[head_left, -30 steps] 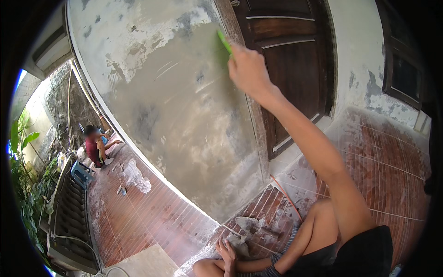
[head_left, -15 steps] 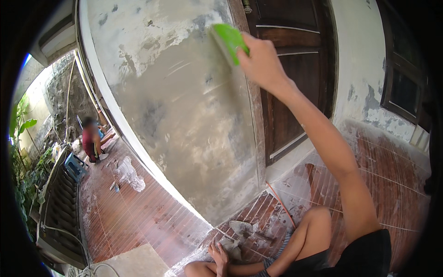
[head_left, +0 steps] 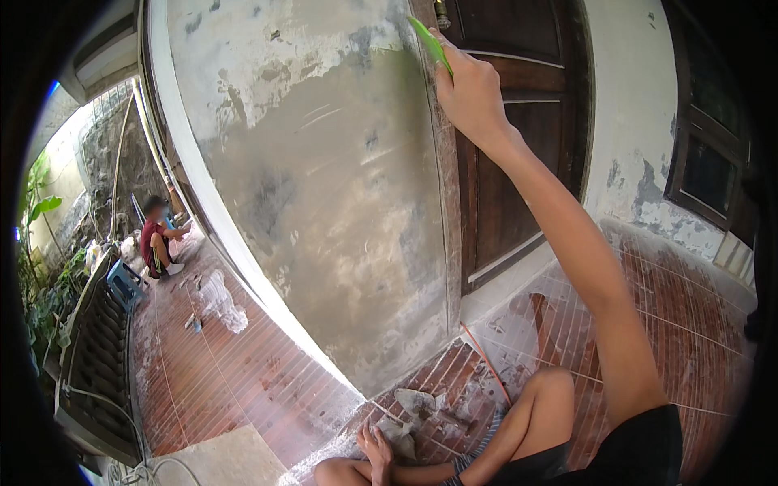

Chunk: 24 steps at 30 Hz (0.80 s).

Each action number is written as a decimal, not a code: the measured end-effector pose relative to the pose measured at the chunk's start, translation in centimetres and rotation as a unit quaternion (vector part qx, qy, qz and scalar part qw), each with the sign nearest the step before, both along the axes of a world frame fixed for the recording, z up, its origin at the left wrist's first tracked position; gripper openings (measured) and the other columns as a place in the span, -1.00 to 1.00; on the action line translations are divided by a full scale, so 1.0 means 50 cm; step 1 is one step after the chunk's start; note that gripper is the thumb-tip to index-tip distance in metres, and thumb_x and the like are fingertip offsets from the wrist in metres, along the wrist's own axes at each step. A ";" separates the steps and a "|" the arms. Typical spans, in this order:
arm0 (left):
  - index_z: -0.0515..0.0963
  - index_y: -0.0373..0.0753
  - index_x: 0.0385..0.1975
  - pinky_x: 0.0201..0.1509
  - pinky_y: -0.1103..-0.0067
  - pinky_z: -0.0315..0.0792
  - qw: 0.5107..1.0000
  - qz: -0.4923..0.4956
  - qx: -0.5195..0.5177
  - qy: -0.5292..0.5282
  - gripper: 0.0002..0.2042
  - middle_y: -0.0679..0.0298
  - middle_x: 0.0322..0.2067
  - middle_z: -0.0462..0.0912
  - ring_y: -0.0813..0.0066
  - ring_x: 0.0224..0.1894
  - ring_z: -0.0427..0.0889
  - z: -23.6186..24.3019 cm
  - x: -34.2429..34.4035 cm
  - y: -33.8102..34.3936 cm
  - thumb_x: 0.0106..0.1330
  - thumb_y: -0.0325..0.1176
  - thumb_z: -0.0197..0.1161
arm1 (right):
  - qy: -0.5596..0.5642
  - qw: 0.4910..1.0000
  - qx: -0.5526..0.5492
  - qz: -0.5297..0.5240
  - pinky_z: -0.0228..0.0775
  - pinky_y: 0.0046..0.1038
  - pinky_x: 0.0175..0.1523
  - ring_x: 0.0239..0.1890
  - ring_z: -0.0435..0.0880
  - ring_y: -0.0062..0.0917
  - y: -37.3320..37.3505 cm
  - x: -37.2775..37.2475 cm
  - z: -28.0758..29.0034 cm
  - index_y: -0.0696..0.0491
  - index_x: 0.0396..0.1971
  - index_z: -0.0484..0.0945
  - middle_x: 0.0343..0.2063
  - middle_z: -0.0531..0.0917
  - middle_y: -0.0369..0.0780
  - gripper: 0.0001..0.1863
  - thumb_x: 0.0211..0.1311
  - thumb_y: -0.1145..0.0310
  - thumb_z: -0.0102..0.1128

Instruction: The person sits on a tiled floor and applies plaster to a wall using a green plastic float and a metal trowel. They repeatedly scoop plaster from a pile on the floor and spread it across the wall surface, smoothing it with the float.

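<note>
My right hand [head_left: 474,93] is raised at the top and closed around a green plastic putty spreader [head_left: 430,44]. The spreader's edge lies at the upper right of the patchy grey plastered wall [head_left: 324,186], close to the brown door frame [head_left: 444,154]. It is turned nearly edge-on, so little of its blade shows. Low in the view, my left hand [head_left: 375,445] rests by my bent leg, fingers stretched out and holding nothing. Beside it on the floor are a greyish rag or bag [head_left: 403,444] and a grey, plaster-smeared piece [head_left: 416,400] I cannot identify.
A dark wooden door [head_left: 519,162] stands right of the wall. An orange cord [head_left: 487,364] crosses the dusty tiled floor [head_left: 243,364]. At the left, another person [head_left: 156,240] squats near a blue stool [head_left: 126,285], a white sheet [head_left: 220,301] and a dark balustrade [head_left: 96,348].
My right hand has moved the spreader up and slightly right, toward the door frame, turning it edge-on. My left hand stays by my leg. The other person has shifted posture, an arm reaching out.
</note>
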<state>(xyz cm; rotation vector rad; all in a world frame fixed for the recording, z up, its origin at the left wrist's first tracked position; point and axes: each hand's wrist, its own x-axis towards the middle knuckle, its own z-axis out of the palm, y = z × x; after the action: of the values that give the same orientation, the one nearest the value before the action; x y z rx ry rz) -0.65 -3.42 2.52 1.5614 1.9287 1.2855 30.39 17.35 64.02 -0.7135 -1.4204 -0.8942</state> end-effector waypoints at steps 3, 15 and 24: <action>0.41 -0.37 0.16 0.28 0.15 0.18 1.000 -0.002 -0.002 0.007 -0.60 -0.12 0.07 0.43 -0.10 0.16 0.35 0.001 0.002 0.000 0.44 -0.26 0.05 | -0.049 0.990 -0.100 -0.089 0.56 -0.18 -0.22 -0.36 0.69 -0.10 0.019 -0.034 -0.019 0.23 0.18 0.42 -0.28 0.69 0.02 -0.49 0.17 0.54 -0.02; 0.40 -0.39 0.16 0.31 0.16 0.16 1.000 -0.003 -0.015 0.006 -0.59 -0.15 0.11 0.40 -0.10 0.18 0.33 0.006 0.003 0.000 0.44 -0.25 0.04 | -0.039 0.998 -0.032 -0.039 0.49 -0.20 -0.33 -0.40 0.65 -0.07 0.049 0.002 -0.030 0.10 0.22 0.43 -0.37 0.63 0.06 -0.46 0.17 0.55 0.06; 0.41 -0.39 0.16 0.30 0.16 0.16 1.000 0.010 -0.025 0.001 -0.59 -0.15 0.11 0.40 -0.11 0.17 0.34 0.007 -0.002 -0.003 0.46 -0.23 0.03 | -0.059 0.993 -0.096 0.037 0.54 -0.19 -0.27 -0.32 0.68 -0.09 -0.012 -0.010 -0.125 0.09 0.27 0.37 -0.22 0.65 0.08 -0.41 0.16 0.56 0.08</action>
<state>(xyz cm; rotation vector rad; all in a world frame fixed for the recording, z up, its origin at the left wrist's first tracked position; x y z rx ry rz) -0.74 -3.57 2.89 1.5227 1.9673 1.2351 29.87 16.74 57.77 -0.7550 -1.6444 -0.7583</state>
